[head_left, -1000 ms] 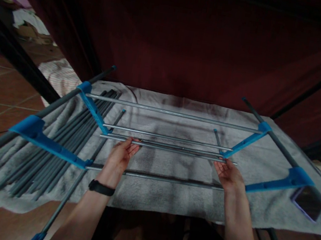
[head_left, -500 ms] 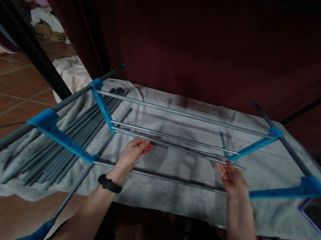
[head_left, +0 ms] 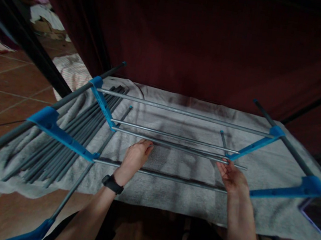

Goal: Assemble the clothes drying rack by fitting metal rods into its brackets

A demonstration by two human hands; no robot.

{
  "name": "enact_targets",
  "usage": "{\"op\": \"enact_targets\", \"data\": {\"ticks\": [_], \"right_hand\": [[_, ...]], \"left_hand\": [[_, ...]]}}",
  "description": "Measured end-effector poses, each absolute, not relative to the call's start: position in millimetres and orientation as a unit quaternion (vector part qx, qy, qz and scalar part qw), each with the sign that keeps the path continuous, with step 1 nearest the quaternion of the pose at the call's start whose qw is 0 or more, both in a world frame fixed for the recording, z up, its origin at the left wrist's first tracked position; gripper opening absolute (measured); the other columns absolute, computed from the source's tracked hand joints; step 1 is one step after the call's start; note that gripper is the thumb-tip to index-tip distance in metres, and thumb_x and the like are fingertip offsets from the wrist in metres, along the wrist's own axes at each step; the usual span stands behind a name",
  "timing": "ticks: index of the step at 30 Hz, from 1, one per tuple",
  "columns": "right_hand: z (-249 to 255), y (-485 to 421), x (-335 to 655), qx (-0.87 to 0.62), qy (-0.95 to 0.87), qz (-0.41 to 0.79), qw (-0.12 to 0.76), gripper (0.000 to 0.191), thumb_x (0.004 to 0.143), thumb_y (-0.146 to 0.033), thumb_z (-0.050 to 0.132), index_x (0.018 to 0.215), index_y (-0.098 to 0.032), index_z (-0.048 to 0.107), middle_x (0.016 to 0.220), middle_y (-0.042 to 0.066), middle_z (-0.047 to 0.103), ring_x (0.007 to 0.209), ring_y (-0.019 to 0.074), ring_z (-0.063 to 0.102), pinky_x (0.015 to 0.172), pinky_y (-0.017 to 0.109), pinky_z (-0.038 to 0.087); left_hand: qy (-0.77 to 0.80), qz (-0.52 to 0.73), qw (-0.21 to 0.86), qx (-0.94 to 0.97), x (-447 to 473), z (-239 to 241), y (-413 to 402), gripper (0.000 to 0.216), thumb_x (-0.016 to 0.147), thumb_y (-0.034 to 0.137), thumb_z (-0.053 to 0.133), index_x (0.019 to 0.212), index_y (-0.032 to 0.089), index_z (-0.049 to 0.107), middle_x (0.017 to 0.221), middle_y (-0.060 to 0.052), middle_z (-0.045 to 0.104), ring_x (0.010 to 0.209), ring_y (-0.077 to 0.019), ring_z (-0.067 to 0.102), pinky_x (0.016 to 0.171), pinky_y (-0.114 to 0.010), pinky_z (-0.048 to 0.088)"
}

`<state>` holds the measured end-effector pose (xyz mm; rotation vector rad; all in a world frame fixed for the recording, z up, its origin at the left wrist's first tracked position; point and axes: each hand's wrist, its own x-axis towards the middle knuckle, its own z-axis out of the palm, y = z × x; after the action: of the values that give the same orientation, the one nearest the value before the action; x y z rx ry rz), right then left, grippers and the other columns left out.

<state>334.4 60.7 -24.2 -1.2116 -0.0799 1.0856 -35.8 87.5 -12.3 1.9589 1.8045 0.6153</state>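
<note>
A partly assembled rack of grey metal tubes and blue plastic brackets (head_left: 106,107) stands before me. My left hand (head_left: 136,156), with a black band on its wrist, is closed around a thin metal rod (head_left: 187,151) near its left half. The rod's left end lies by the lower end of the left blue bracket. With fingers pinched, my right hand (head_left: 232,177) holds the same rod close to its right end, which sticks out past the fingers. That end sits just below the right blue bracket (head_left: 251,148). Other crossbars (head_left: 182,112) span between the brackets.
Several loose grey tubes (head_left: 75,139) lie bundled on the grey blanket (head_left: 166,198) at left. A phone (head_left: 318,214) rests at the right. Behind hangs a dark red curtain (head_left: 205,46). Tiled floor (head_left: 4,107) and a heap of cloths (head_left: 47,17) show at far left.
My left hand has turned slightly, its back now more upward, and the rod lies closer to the neighbouring bar. My right hand has hardly moved.
</note>
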Motion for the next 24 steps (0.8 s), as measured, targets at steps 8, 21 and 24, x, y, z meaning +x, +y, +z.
{"op": "enact_targets", "data": {"ticks": [8,21,24], "right_hand": [[-21.8,60.7,334.2,-0.553,-0.041,0.483,0.677,0.026,0.096,-0.009,0.045,0.080,-0.017,0.064,0.075,0.002,0.069,0.072,0.0131,0.070,0.070,0.027,0.065],[-20.5,60.2,338.8,-0.575,-0.022,0.476,0.666,0.026,0.095,-0.010,0.045,0.077,-0.018,0.062,0.076,0.000,0.068,0.074,0.0116,0.069,0.075,0.029,0.065],[-21.6,59.5,340.0,-0.572,-0.026,0.477,0.667,0.026,0.094,-0.010,0.045,0.077,-0.019,0.062,0.077,0.000,0.068,0.075,0.0120,0.070,0.076,0.030,0.065]], "left_hand": [[0.645,0.160,0.137,0.735,-34.0,-9.2,83.5,0.026,0.092,0.024,0.056,0.116,0.021,0.066,0.117,-0.015,0.067,0.104,-0.0293,0.063,0.093,-0.036,0.045],[0.644,0.086,0.077,0.757,-37.9,-10.7,82.9,0.031,0.094,0.022,0.052,0.123,0.017,0.060,0.117,-0.018,0.067,0.111,-0.0324,0.059,0.099,-0.042,0.038],[0.648,0.069,0.068,0.755,-38.5,-11.6,82.8,0.032,0.095,0.024,0.050,0.125,0.018,0.059,0.117,-0.018,0.067,0.112,-0.0323,0.059,0.099,-0.042,0.038]]}}
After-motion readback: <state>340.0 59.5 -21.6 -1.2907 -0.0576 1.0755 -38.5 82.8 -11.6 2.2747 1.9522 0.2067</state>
